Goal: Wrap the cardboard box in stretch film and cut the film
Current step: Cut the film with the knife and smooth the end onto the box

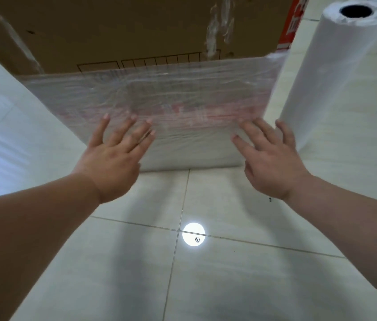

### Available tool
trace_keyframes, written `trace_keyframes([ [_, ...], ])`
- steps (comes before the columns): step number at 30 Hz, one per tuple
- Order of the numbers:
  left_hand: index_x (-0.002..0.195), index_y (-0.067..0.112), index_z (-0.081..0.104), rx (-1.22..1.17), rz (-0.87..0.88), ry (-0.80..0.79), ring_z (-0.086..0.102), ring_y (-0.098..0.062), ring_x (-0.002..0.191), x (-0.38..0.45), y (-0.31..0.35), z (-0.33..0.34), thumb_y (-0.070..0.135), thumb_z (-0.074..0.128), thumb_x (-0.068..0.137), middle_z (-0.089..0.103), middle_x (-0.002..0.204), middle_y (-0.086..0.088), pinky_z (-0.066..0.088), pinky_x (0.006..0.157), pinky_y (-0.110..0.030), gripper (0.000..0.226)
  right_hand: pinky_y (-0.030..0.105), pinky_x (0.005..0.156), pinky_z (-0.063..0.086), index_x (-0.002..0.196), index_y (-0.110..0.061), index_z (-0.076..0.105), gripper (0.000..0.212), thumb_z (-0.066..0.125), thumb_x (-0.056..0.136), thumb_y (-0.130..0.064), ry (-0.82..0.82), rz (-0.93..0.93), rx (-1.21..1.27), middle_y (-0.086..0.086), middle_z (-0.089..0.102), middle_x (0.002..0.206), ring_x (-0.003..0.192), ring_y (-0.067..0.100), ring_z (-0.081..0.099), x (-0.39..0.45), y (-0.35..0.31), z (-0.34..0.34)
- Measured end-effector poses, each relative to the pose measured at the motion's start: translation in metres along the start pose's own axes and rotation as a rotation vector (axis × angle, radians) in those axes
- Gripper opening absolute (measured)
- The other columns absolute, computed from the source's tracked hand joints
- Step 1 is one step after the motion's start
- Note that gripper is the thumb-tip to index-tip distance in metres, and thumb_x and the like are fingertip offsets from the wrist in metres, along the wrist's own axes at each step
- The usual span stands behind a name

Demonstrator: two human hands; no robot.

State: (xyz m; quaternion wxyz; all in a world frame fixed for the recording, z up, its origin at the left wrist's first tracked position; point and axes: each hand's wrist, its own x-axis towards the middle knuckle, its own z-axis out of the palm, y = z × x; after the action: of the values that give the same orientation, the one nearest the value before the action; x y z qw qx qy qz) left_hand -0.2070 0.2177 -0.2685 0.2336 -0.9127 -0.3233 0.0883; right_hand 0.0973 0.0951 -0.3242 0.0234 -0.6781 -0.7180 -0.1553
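The big cardboard box (pixel 136 31) stands on the tiled floor (pixel 229 274), its thin, clingy stretch film (pixel 159 96) smoothed by 2 flat hands, left hand (pixel 113 156) and right hand (pixel 273 158), fingers (pixel 122 128) straight, holding nothing; best to grab the stiff film roll (pixel 326 72).

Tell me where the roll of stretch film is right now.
In the head view the roll of stretch film stands upright on the tiled floor at the upper right, beside the right corner of the cardboard box, just beyond the right hand.
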Motion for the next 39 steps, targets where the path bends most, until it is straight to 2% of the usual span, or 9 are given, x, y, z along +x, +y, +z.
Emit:
trace_keyframes([
  [3,0.149,0.019,0.034,-0.052,0.224,0.001,0.028,-0.027,0.144,0.000,0.022,0.007,0.028,0.045,0.084,0.028,0.158,-0.003,0.006,0.115,-0.054,0.066,0.053,0.111,0.016,0.135,-0.018,0.057,0.069,0.068,0.067,-0.021,-0.129,-0.182,-0.018,0.007,0.042,0.152,0.138,0.032,0.041,-0.004,-0.022,0.016],
  [7,0.154,0.024,-0.005,-0.005,0.047,-0.331,-0.018,-0.019,0.147,0.014,0.034,0.018,0.038,0.029,0.096,-0.020,0.160,0.004,-0.015,0.115,-0.054,0.069,0.055,0.115,-0.008,0.151,-0.020,0.034,0.069,0.050,0.083,-0.021,-0.286,-0.094,-0.068,-0.001,0.014,0.163,0.151,0.023,0.010,0.003,-0.014,0.022],
  [10,0.154,0.022,-0.009,0.024,0.022,-0.326,-0.022,-0.020,0.146,0.010,0.029,0.027,0.033,0.027,0.096,-0.025,0.159,0.003,-0.016,0.114,-0.054,0.069,0.052,0.112,-0.017,0.152,-0.019,0.033,0.071,0.048,0.082,-0.019,-0.321,0.026,-0.087,0.001,0.011,0.164,0.151,0.025,0.007,-0.013,-0.006,0.020],
  [13,0.153,0.023,-0.009,-0.035,0.148,-0.332,-0.020,-0.022,0.147,0.013,0.050,0.022,0.030,0.028,0.097,-0.022,0.160,0.003,-0.018,0.113,-0.052,0.068,0.050,0.111,-0.021,0.154,-0.021,0.021,0.069,0.040,0.088,-0.019,-0.439,-0.128,-0.018,0.002,-0.001,0.164,0.151,0.026,-0.003,-0.016,-0.027,0.026],
  [19,0.154,0.020,-0.004,0.026,0.095,-0.397,-0.016,-0.017,0.148,0.026,0.049,0.036,0.032,0.027,0.096,-0.019,0.161,0.001,-0.011,0.116,-0.053,0.067,0.056,0.114,-0.015,0.156,-0.021,0.011,0.066,0.025,0.092,-0.024,-0.540,-0.044,-0.087,-0.001,-0.009,0.164,0.150,0.020,-0.010,-0.009,-0.007,0.040],
  [26,0.154,0.025,0.000,-0.181,0.211,-0.497,-0.005,-0.018,0.149,0.034,0.083,0.046,0.032,0.030,0.099,-0.011,0.162,0.003,-0.005,0.118,-0.044,0.063,0.050,0.118,-0.005,0.155,-0.023,0.015,0.062,0.034,0.096,-0.027,-0.636,-0.101,0.134,0.001,0.000,0.164,0.150,0.023,-0.002,-0.001,-0.052,0.054],
  [35,0.155,0.024,-0.002,-0.093,0.139,-0.583,-0.010,-0.018,0.149,0.036,0.068,0.075,0.029,0.028,0.098,-0.014,0.162,0.000,-0.009,0.118,-0.049,0.065,0.051,0.120,-0.001,0.155,-0.016,0.014,0.060,0.027,0.099,-0.033,-0.799,0.075,0.102,0.003,-0.003,0.164,0.151,0.023,-0.002,-0.019,-0.028,0.072],
  [37,0.155,0.025,0.000,-0.164,0.088,-0.609,-0.008,-0.019,0.149,0.035,0.075,0.076,0.034,0.028,0.098,-0.013,0.162,0.002,-0.006,0.119,-0.047,0.064,0.048,0.120,0.004,0.155,-0.016,0.014,0.063,0.029,0.099,-0.041,-0.815,0.104,0.179,0.001,-0.002,0.164,0.151,0.020,0.000,-0.019,-0.034,0.078],
  [39,0.155,0.026,0.003,-0.277,-0.080,-0.657,-0.003,-0.019,0.149,0.035,0.075,0.081,0.041,0.030,0.098,-0.011,0.162,0.004,0.001,0.120,-0.047,0.065,0.049,0.119,0.010,0.152,-0.017,0.019,0.064,0.033,0.096,-0.044,-0.812,0.286,0.207,0.003,0.007,0.163,0.149,0.023,0.009,-0.012,-0.028,0.079],
])
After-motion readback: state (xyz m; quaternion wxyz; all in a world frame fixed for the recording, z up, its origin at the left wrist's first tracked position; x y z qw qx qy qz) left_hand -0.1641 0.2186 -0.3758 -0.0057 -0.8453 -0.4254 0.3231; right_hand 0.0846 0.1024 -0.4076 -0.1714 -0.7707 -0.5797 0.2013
